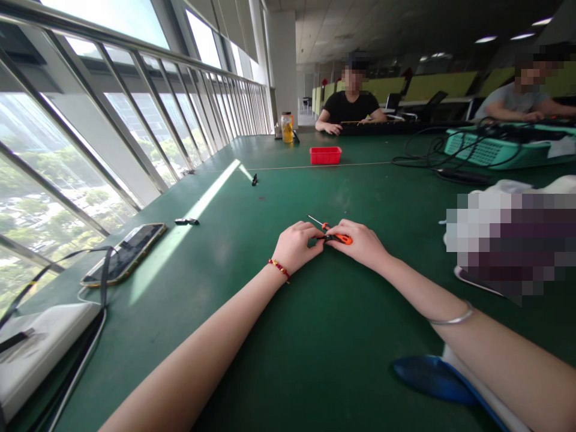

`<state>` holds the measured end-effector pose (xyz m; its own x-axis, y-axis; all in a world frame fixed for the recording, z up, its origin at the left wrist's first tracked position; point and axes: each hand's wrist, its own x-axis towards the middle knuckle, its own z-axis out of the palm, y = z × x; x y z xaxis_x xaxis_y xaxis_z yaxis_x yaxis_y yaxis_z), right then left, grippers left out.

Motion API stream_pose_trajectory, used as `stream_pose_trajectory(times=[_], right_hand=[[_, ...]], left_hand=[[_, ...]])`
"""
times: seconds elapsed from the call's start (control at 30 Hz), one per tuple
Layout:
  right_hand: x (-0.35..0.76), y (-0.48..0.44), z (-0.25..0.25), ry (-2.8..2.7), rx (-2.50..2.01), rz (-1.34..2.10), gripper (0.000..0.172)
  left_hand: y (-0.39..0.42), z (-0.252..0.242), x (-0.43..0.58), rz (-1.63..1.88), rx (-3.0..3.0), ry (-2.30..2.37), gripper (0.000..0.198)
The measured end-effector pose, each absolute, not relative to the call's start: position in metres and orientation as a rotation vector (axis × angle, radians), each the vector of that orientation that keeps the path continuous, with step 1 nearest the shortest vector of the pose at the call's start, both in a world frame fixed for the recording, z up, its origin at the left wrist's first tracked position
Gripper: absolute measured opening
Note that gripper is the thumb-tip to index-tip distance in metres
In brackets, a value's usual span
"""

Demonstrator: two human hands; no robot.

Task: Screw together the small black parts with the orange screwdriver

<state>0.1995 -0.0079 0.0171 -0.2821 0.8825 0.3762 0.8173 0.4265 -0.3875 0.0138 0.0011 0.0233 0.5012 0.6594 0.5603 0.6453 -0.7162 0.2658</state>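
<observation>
My left hand (297, 245), with a red and gold bracelet at its wrist, is closed, thumb and fingertips pinched on a small black piece (330, 237). My right hand (360, 243) meets it from the other side, its fingertips also at that piece. An orange-handled screwdriver (345, 239) lies within my right hand, its thin metal shaft pointing away and to the left. My fingers cover part of its handle. The black piece is mostly hidden, so its kind does not show. Both hands are just above the green table (265, 336).
Small black parts (186, 221) and another black part (254, 179) lie left. A phone (126, 255) and cables are by the railing (198, 78). Beyond are a red tray (326, 156), a jar (287, 128), a teal basket (472, 147) and two people (351, 105).
</observation>
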Motion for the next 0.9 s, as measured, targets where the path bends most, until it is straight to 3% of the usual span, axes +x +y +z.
stream_pose_trajectory(times=[0.33,0.9], right_hand=[[0.1991,-0.0077,0.0152,-2.207,-1.429,0.101,0.023],[0.1979,-0.0098,0.0188,-2.283,-1.436,0.039,0.024]], left_hand=[[0.0003,0.0224,0.0153,0.968,2.968,1.263,0.011],[-0.0073,0.0295,0.0187,0.780,2.718,1.375,0.010]])
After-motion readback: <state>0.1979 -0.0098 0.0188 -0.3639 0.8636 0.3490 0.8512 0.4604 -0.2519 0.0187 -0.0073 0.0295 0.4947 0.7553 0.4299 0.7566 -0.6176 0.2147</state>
